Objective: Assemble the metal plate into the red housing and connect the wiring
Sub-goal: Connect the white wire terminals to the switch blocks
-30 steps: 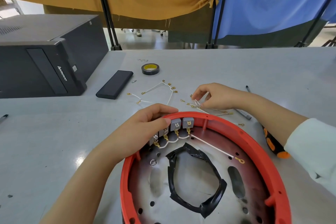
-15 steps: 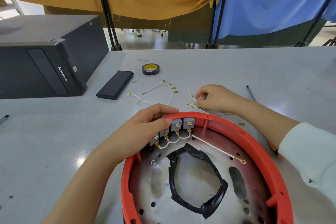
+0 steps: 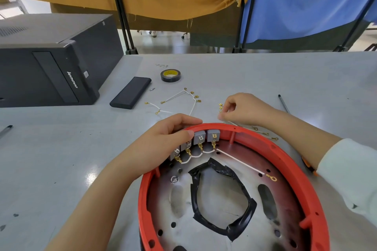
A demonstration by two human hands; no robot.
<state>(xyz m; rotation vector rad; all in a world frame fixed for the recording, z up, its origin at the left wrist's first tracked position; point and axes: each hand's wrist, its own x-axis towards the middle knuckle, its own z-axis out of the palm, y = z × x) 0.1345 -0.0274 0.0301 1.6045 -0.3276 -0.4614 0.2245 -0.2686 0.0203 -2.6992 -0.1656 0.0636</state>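
Red housing (image 3: 293, 161) lies on the bench (image 3: 61, 149), metal plate (image 3: 220, 189) seated inside. Left hand (image 3: 163, 144) grips the rim by the grey terminal blocks (image 3: 206, 136). Right hand (image 3: 242, 108) pinches a white lead (image 3: 232, 122). Advice: lift slowly, avoid snagging neighbouring leads.
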